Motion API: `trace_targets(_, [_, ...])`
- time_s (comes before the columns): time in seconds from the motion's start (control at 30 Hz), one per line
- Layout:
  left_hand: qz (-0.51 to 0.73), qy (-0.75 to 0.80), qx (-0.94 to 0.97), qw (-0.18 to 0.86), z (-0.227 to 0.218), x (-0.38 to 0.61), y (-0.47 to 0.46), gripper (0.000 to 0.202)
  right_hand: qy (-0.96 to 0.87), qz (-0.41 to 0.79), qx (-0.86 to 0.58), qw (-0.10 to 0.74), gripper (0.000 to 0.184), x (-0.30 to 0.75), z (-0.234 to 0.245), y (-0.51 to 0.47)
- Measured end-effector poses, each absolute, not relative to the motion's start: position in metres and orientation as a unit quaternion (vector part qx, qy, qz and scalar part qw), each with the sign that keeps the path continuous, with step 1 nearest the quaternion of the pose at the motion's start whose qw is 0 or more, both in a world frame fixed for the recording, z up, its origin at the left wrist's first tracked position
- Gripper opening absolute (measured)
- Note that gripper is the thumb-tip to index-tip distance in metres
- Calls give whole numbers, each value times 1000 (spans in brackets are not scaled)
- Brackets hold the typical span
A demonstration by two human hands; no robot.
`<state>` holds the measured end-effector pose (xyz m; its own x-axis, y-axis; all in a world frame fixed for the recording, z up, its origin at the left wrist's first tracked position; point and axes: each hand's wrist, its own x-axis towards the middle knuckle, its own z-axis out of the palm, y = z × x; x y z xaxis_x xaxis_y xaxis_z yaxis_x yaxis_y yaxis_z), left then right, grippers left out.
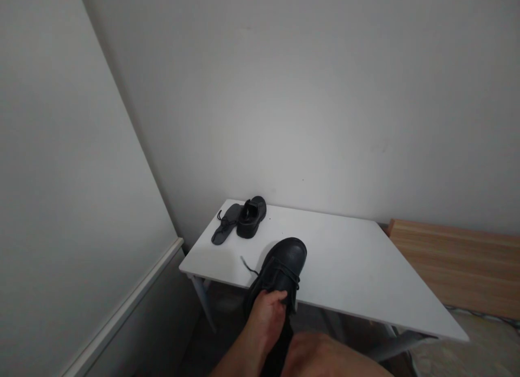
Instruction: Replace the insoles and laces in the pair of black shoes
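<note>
A black lace-up shoe is tilted over the near edge of the white table, its toe pointing away from me. My left hand is closed on the shoe at its opening, with the thumb lying across the tongue area. A dark lace crosses the upper, and one loose end sticks out to the left. Low in the picture, my right hand is near the heel end. Its fingers are hidden and blurred. Between the hands is a dark strip that I cannot make out.
On the white table, a second black shoe stands at the back left. Beside it lies a dark insole with a black lace over it. Walls close in behind and left. Wooden boards lie at the right.
</note>
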<state>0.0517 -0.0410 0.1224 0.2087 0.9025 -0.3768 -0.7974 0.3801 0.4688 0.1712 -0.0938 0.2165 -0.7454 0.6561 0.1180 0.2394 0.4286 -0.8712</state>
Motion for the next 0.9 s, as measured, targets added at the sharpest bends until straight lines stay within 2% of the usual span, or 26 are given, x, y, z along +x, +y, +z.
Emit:
trace_targets(0.07, [550,296,91,775,123,52,-42,20,-787,414,-373,264,29,173,203,-83])
trace_targets(0.17, [565,265,113,773,125,51,-43,26,-737,263,-534,321,27,171,180,-61])
trace_targets(0.27, [574,257,111,769,124,50,-44,36,-732,129,-591,314,22,162,162,-46])
trace_targets(0.37, [579,257,116,765,120,50,-44,39,-731,63,-615,288,20,154,157,-41])
trace_targets(0.73, [576,264,130,763,117,54,-45,26,-740,32,-627,241,18,152,160,-44])
trace_targets(0.9, [580,274,139,755,118,55,-47,24,-741,49,-641,195,15,150,163,-39])
